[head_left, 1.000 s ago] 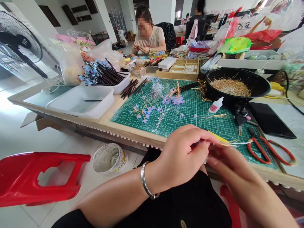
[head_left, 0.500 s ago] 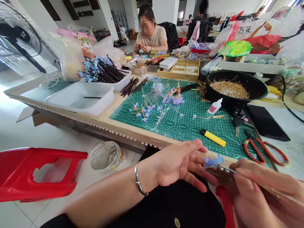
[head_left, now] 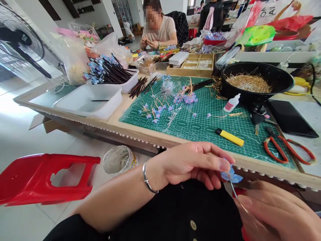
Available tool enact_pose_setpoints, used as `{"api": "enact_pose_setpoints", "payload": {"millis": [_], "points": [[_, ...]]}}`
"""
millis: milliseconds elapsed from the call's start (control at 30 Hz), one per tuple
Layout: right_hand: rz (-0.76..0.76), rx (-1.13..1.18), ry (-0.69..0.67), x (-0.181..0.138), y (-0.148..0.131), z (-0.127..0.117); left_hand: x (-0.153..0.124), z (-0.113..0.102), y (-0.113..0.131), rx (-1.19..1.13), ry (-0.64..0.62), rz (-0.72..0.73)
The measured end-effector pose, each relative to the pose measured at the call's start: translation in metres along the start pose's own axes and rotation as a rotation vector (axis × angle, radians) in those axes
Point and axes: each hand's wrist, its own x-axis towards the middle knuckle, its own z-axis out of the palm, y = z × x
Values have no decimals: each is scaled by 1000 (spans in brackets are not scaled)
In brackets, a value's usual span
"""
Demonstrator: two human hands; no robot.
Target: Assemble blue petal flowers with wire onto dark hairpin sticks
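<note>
Pinching thin-petalled blue flower (head_left: 235, 178) between thumb and fingers of left hand (head_left: 198, 163); clamping its slim wire stem (head_left: 233, 189) in right hand (head_left: 273, 207). Held just this side of wooden worktop (head_left: 116, 113). Facing gridded green mat (head_left: 198, 136), smooth yellow-black stick (head_left: 231, 137), orange-handled pliers (head_left: 272, 132), round black bowl (head_left: 237, 93) heaped with spiky gold wire (head_left: 248, 83).

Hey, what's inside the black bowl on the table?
The black bowl holds a loose heap of thin gold-coloured strands, with paler ones mixed in. The heap covers the bowl's bottom, so anything lying beneath can't be seen.
</note>
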Motion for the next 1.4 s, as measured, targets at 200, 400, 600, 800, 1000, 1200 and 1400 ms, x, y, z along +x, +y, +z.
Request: {"api": "enact_pose_setpoints", "payload": {"millis": [200, 400, 600, 800, 1000, 1200, 1400], "points": [[38, 179, -46, 18, -8, 8, -5, 3, 4, 124, 100, 83], [372, 420, 16, 3, -7, 22, -6, 2, 6, 190, 128, 133], [631, 796, -155, 7, 4, 24, -5, -3, 11, 241, 107, 88], [701, 832, -256, 6, 8, 24, -4, -4, 15, 274, 102, 66], [819, 1046, -243, 10, 4, 26, -1, -5, 12, 285, 82, 58], [886, 1108, -239, 13, 2, 31, 1, -6, 9, 286, 84, 66], [881, 1128, -287, 9, 11, 27, 3, -8, 16, 328, 49, 27]]}}
